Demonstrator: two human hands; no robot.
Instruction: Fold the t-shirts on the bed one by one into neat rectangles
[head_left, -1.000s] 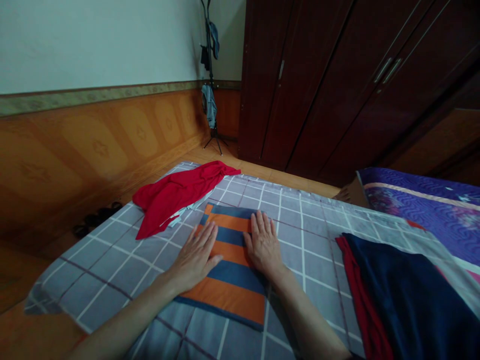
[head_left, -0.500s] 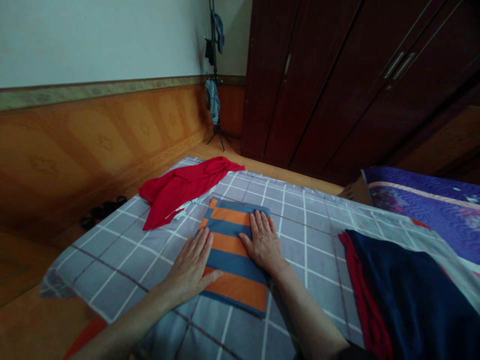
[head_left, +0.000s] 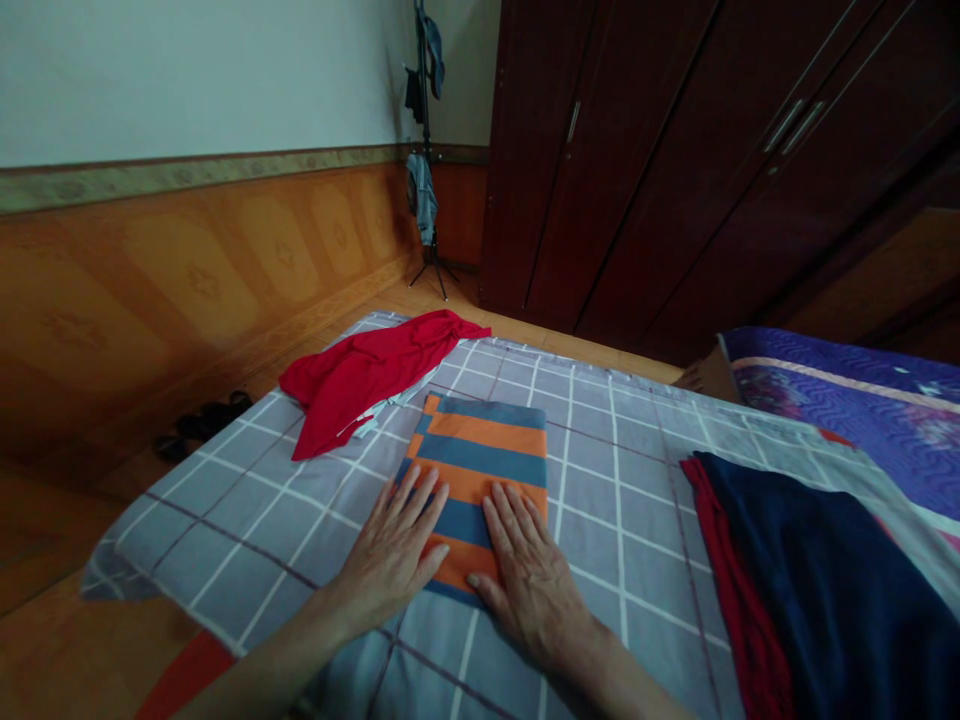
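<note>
A folded cloth with orange and blue-grey stripes [head_left: 484, 452] lies flat on the grey checked bed sheet [head_left: 585, 500]. My left hand [head_left: 394, 550] rests on its left near part, fingers stretched out and slightly spread. On the right near part lies my right hand [head_left: 529, 570], flat, with its thumb out to the left. Both palms face down, and neither hand grips the cloth. The near corners of the cloth are partly covered by my hands.
Beyond to the left lies a crumpled red garment [head_left: 375, 365] over something pale. Dark blue and red clothes [head_left: 817, 570] lie at the right. Dark shoes [head_left: 202, 420] stand on the floor at left. A coat stand [head_left: 426, 150] and a dark wardrobe [head_left: 622, 170] are at the back.
My right hand has slid toward me, from the far right edge of the cloth to its near right part. My left hand has shifted slightly, its fingers more spread.
</note>
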